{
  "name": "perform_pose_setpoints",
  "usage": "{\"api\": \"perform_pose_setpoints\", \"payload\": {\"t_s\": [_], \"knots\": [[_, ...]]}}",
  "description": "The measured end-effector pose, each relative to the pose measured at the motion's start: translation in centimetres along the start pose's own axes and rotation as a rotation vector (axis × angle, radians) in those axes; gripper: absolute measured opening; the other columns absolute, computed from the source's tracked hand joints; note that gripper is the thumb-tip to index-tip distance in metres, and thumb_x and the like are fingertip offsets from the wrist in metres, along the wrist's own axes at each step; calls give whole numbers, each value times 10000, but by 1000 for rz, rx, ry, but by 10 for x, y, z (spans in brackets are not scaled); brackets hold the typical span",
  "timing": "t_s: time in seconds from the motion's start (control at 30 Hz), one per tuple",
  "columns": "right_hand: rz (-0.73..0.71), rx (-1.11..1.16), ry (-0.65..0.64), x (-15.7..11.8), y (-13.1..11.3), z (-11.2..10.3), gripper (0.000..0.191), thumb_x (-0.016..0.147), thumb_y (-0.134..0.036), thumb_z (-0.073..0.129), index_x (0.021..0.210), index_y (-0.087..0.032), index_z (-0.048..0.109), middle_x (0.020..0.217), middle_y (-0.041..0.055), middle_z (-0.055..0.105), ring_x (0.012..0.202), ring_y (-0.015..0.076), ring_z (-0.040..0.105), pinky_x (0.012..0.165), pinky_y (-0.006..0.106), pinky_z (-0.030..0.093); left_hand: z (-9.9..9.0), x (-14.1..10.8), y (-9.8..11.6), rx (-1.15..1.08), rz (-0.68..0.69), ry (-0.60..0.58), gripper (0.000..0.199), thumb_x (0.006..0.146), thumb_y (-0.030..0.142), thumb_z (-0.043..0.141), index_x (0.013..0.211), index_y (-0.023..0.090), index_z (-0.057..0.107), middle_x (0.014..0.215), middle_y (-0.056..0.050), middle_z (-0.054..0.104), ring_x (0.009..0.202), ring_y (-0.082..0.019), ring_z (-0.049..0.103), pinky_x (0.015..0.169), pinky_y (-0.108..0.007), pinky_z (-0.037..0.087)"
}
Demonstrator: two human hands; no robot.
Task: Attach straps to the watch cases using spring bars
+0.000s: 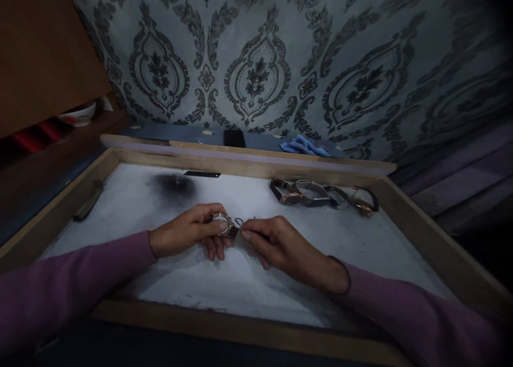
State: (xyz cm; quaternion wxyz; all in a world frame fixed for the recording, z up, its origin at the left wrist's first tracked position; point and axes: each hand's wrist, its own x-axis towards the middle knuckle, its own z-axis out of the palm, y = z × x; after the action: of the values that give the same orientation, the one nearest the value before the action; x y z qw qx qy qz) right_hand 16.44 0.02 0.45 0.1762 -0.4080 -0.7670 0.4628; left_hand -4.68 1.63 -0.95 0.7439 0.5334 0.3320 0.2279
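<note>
My left hand (188,229) is closed around a wristwatch (221,217), its round silver-and-gold case facing up and the thumb lying across the dial. A short dark reddish-brown piece (234,232), perhaps part of the strap, sticks out from the case toward the right. My right hand (282,247) pinches something thin between thumb and forefinger right beside that piece; too little of it shows to name it. Just beyond the fingertips is a small dark loop (239,221). Both hands are over the white surface (168,287) of a wood-rimmed tray.
Several wristwatches (315,193) stand in a row at the back right of the tray. A flat black strip (202,174) lies near the back rim (248,156), and a dark elongated object (88,201) at the left. Behind are a black phone-like object (234,138) and a blue cloth (305,145).
</note>
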Motion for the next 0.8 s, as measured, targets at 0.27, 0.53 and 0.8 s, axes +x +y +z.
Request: {"api": "perform_pose_setpoints", "payload": {"t_s": [0.27, 0.53, 0.8], "knots": [[-28, 19, -7, 0, 2, 0, 268, 950, -230, 436, 793, -128, 627, 471, -60, 465, 391, 59, 424, 425, 175, 341, 0, -1, 2, 32, 3, -8, 171, 908, 303, 565, 871, 145, 512, 785, -49, 662, 618, -133, 660, 532, -230, 493], [-25, 34, 0, -1, 0, -1, 258, 952, -218, 439, 754, -138, 584, 490, -62, 467, 389, 48, 421, 415, 164, 336, -1, -1, 2, 14, 10, -16, 184, 902, 313, 578, 861, 146, 512, 789, -47, 657, 634, -125, 661, 527, -209, 496], [-22, 47, 3, -1, -1, -3, 268, 953, -241, 442, 765, -128, 597, 495, -57, 467, 397, 53, 428, 414, 164, 339, 0, 0, 2, -3, 8, -8, 207, 894, 329, 594, 861, 144, 506, 779, -52, 661, 615, -120, 657, 514, -200, 495]]}}
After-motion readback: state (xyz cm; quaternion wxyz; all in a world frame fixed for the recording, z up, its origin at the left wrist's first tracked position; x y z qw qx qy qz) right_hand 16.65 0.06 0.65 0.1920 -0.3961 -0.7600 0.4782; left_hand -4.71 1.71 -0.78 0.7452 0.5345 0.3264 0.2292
